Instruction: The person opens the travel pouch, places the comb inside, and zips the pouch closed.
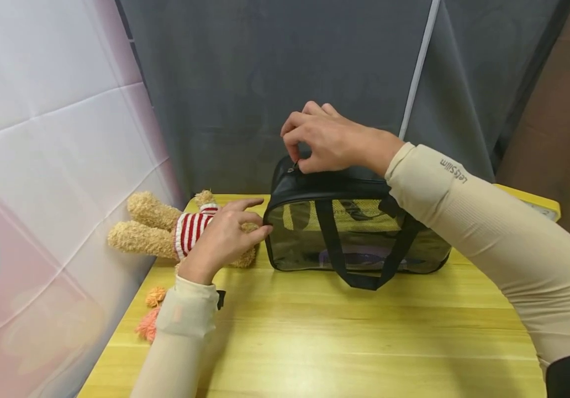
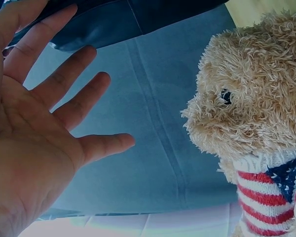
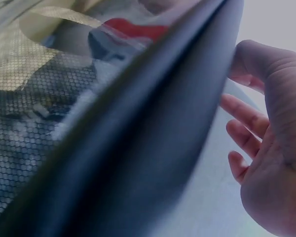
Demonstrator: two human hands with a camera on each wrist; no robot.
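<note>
A clear plastic bag [image 1: 359, 232] with black trim and black straps stands on the yellow wooden table [image 1: 339, 342]. My right hand [image 1: 297, 162] pinches the zipper pull [image 1: 292, 166] at the bag's top left corner. In the right wrist view the black trim [image 3: 153, 128] fills the frame, with the curled fingers [image 3: 244, 143] beside it. My left hand [image 1: 261, 218] rests its straight fingers against the bag's left end. Its palm [image 2: 34, 148] is spread open below the bag's edge [image 2: 113, 24]. A tan teddy bear [image 1: 151, 226] in a red-striped sweater lies just left of that hand, its face [image 2: 251, 113] close by.
Orange pom-poms [image 1: 152, 315] lie near the table's left edge by my left sleeve. A grey curtain [image 1: 265, 83] hangs close behind the bag. A white sheet [image 1: 41, 166] walls off the left side.
</note>
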